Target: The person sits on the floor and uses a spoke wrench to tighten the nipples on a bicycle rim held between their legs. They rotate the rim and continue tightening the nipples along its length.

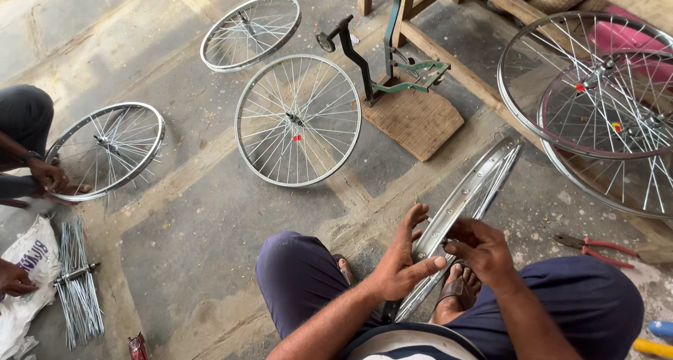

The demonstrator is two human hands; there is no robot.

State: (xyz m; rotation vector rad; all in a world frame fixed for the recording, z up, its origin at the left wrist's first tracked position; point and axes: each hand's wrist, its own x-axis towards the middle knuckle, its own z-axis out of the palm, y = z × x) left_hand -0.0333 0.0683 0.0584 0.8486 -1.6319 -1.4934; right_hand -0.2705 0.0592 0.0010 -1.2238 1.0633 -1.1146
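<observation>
A bare silver bicycle rim (471, 192) stands on edge between my knees, slanting away to the upper right. My left hand (404, 258) rests against its near left side, fingers spread and thumb pressed to the rim. My right hand (479, 248) pinches something small at the rim's inner face; what it holds is too small to tell. My sandalled feet show under the rim.
Spoked wheels lie on the concrete floor (297, 119) (250, 32). More wheels lean at right (596, 86). A truing stand on a wooden board (413, 121) stands ahead. Red-handled pliers (594, 248) lie at right. Another person at left holds a wheel (106, 150); loose spokes (76, 283) lie beside a white sack.
</observation>
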